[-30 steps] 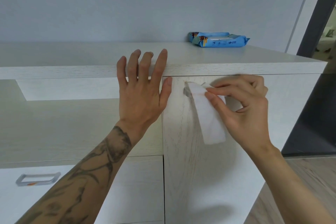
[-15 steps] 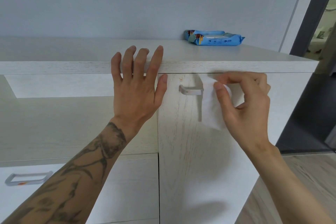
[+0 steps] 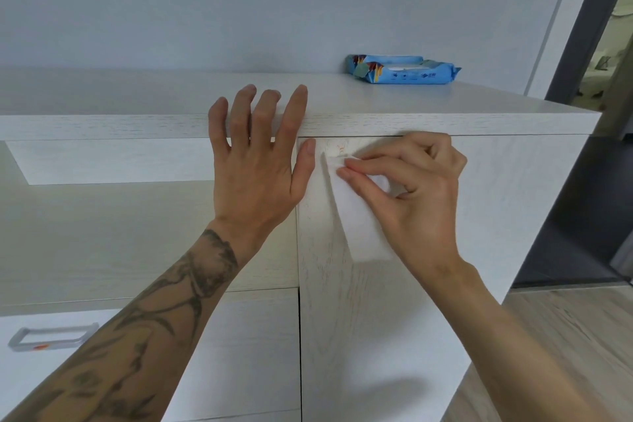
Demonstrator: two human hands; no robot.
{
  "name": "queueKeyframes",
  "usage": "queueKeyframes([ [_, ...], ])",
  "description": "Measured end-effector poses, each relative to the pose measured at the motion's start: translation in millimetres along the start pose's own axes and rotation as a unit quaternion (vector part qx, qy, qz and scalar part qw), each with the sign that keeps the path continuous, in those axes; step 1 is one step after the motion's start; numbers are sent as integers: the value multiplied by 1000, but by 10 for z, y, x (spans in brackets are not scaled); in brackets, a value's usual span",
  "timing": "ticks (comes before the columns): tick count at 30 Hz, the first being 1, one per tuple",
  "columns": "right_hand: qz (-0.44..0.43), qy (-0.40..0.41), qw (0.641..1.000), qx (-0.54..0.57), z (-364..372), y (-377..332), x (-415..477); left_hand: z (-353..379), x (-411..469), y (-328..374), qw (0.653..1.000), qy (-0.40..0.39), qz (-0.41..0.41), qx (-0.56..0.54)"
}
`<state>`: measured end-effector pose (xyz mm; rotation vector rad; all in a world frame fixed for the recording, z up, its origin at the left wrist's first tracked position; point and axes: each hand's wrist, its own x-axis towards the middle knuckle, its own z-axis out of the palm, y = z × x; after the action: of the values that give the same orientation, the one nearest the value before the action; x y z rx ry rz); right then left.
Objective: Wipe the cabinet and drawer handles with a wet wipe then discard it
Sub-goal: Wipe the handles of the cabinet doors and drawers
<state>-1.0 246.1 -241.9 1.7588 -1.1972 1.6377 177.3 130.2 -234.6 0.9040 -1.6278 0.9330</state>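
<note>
My right hand point(image 3: 414, 192) pinches a white wet wipe point(image 3: 363, 219) and holds it over the handle near the top left corner of the pale wood cabinet door point(image 3: 359, 319); the handle itself is hidden under the wipe and my fingers. The wipe's loose end hangs down the door. My left hand point(image 3: 260, 161) lies flat with straight fingers against the front edge of the cabinet top point(image 3: 137, 127), its thumb touching the door's left edge. A silver drawer handle point(image 3: 51, 336) shows at the lower left.
A blue pack of wet wipes point(image 3: 404, 69) lies on the cabinet top at the back right. An open shelf recess point(image 3: 102, 233) sits left of the door. Wood floor point(image 3: 565, 336) and a dark doorway point(image 3: 589, 181) lie to the right.
My right hand has slid the wipe back left over the door handle, which was bare half a second ago. My left hand stayed in place on the cabinet edge.
</note>
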Motion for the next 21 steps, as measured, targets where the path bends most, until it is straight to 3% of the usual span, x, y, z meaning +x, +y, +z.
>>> queueKeyframes([
  [7,59,25,998,-11,-125,-16,-45,4,-2,5,1000,5,-4,-3],
  [11,24,14,997,-77,60,-162,-12,2,-1,6,1000,2,-3,-2],
  [14,-21,49,989,-141,80,-185,-28,3,-3,0,1000,1,-3,1],
  [21,-16,56,982,-178,170,-280,35,1,-1,-6,1000,4,0,4],
])
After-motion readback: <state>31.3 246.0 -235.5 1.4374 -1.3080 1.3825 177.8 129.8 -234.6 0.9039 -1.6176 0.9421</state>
